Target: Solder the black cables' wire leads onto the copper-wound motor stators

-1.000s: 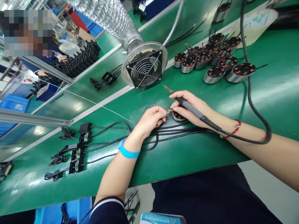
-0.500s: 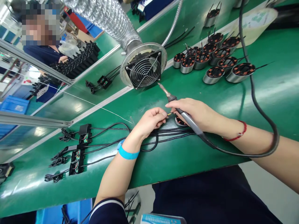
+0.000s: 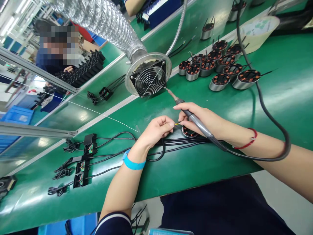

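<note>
My right hand (image 3: 211, 119) is closed around a soldering iron (image 3: 199, 125), whose bare tip points up and left, close to the lower corner of a fan grille (image 3: 150, 82). My left hand (image 3: 159, 130) pinches a thin wire (image 3: 177, 123) with a yellow part showing. The wire bridges the small gap to my right fingertips, which seem to touch its other end. Just below the wire sits a motor stator (image 3: 188, 132) with copper windings, partly covered by my right hand. Black cables (image 3: 181, 142) run along the bench beneath both hands.
Several stators (image 3: 218, 81) stand at the back right near a tape roll (image 3: 259, 31). Black housings with circuit boards (image 3: 81, 166) lie at left. A foil duct (image 3: 117, 29) holds the fan. A thin solder wire (image 3: 114, 118) hangs in from the left. A person (image 3: 53, 49) sits across the bench.
The camera view has shifted slightly. My right fingers have opened out a little around the wire, and more of the stator below shows. Both hands keep their holds.
</note>
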Action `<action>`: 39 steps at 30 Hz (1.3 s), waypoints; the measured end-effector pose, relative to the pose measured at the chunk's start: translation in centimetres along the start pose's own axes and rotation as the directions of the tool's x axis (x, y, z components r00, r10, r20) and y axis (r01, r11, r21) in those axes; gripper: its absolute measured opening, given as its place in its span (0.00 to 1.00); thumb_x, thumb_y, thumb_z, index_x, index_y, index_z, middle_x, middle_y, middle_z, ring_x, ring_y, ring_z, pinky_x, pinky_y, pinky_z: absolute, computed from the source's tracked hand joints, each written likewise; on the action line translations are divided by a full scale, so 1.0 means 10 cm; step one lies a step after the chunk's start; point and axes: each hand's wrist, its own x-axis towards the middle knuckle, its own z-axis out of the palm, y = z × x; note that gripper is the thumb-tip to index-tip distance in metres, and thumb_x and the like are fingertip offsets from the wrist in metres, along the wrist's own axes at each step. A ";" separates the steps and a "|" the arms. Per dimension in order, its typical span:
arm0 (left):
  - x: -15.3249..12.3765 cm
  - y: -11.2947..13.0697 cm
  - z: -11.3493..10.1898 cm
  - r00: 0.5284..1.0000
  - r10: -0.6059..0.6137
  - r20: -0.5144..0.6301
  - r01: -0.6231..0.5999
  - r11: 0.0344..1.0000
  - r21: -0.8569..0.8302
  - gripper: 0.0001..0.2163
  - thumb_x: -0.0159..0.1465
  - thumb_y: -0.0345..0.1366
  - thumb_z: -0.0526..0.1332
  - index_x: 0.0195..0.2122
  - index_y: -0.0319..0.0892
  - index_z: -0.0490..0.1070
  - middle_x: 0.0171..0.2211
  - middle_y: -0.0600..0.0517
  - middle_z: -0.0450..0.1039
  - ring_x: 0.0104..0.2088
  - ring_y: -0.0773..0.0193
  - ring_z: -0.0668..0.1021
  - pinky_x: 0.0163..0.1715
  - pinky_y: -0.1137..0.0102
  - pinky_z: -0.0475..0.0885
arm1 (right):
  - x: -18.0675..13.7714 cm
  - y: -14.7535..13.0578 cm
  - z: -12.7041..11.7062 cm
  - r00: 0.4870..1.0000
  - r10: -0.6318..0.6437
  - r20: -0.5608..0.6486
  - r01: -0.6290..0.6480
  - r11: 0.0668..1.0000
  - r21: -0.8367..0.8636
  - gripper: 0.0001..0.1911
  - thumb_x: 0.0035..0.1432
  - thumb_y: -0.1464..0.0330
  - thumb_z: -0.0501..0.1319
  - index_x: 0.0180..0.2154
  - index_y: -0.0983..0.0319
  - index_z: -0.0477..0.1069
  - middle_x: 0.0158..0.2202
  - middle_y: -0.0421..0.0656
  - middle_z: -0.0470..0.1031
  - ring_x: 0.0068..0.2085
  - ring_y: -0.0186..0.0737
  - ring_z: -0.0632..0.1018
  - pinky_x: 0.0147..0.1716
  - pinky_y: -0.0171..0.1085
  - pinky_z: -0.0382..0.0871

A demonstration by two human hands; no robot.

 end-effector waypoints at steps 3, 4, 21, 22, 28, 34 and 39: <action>0.00 0.00 -0.01 1.000 0.020 0.008 -0.020 1.000 0.004 0.10 0.56 0.33 0.68 0.26 0.38 0.67 0.19 0.57 0.68 0.17 0.77 0.62 0.19 0.79 0.51 | 0.00 -0.02 -0.01 1.000 0.004 0.004 -0.004 1.000 -0.018 0.17 0.63 0.68 0.58 0.54 0.57 0.69 0.34 0.39 0.78 0.29 0.33 0.77 0.31 0.33 0.72; 0.00 0.00 -0.01 1.000 0.026 0.009 -0.026 1.000 0.009 0.10 0.56 0.33 0.68 0.26 0.38 0.67 0.19 0.57 0.68 0.17 0.77 0.62 0.19 0.78 0.51 | 0.00 -0.03 -0.01 1.000 0.027 0.001 -0.026 0.999 -0.025 0.17 0.64 0.67 0.58 0.54 0.57 0.70 0.33 0.38 0.78 0.30 0.33 0.77 0.31 0.33 0.72; 0.04 -0.03 -0.01 1.000 -0.015 -0.013 0.015 1.000 -0.012 0.11 0.55 0.34 0.69 0.25 0.38 0.66 0.19 0.57 0.69 0.17 0.78 0.62 0.18 0.79 0.50 | 0.07 -0.07 0.04 0.969 0.247 -0.020 -0.243 0.964 0.110 0.20 0.58 0.65 0.58 0.53 0.58 0.66 0.31 0.38 0.78 0.29 0.36 0.78 0.32 0.35 0.73; 0.04 -0.03 -0.01 1.000 -0.020 -0.021 0.019 1.000 -0.022 0.11 0.55 0.34 0.68 0.25 0.38 0.66 0.19 0.57 0.69 0.17 0.78 0.62 0.18 0.79 0.50 | 0.06 -0.07 0.04 0.969 0.246 -0.032 -0.242 0.966 0.096 0.20 0.59 0.65 0.58 0.53 0.59 0.65 0.31 0.38 0.78 0.29 0.36 0.78 0.32 0.36 0.73; 0.05 0.00 0.00 0.996 -0.055 -0.075 0.051 0.997 -0.056 0.09 0.57 0.32 0.66 0.25 0.39 0.65 0.19 0.57 0.67 0.16 0.78 0.61 0.17 0.80 0.49 | -0.02 -0.05 0.05 0.987 0.121 -0.107 -0.135 0.982 -0.132 0.18 0.61 0.67 0.58 0.53 0.57 0.65 0.32 0.38 0.77 0.30 0.38 0.78 0.35 0.38 0.73; 0.04 0.03 0.01 0.992 -0.086 -0.089 0.075 0.990 -0.122 0.08 0.57 0.30 0.64 0.24 0.39 0.64 0.18 0.58 0.66 0.15 0.78 0.60 0.16 0.80 0.47 | -0.04 -0.07 0.20 0.991 -0.054 -0.126 -0.002 0.915 -0.403 0.18 0.63 0.70 0.56 0.55 0.59 0.68 0.36 0.44 0.79 0.37 0.47 0.78 0.37 0.45 0.71; 0.04 -0.01 0.10 0.991 -0.123 -0.058 0.112 0.981 -0.158 0.07 0.58 0.27 0.61 0.24 0.39 0.65 0.17 0.58 0.65 0.14 0.78 0.60 0.16 0.80 0.47 | -0.01 -0.07 0.15 0.986 -0.111 -0.126 0.018 0.816 -0.577 0.18 0.63 0.72 0.54 0.54 0.63 0.69 0.35 0.46 0.79 0.36 0.48 0.77 0.35 0.43 0.66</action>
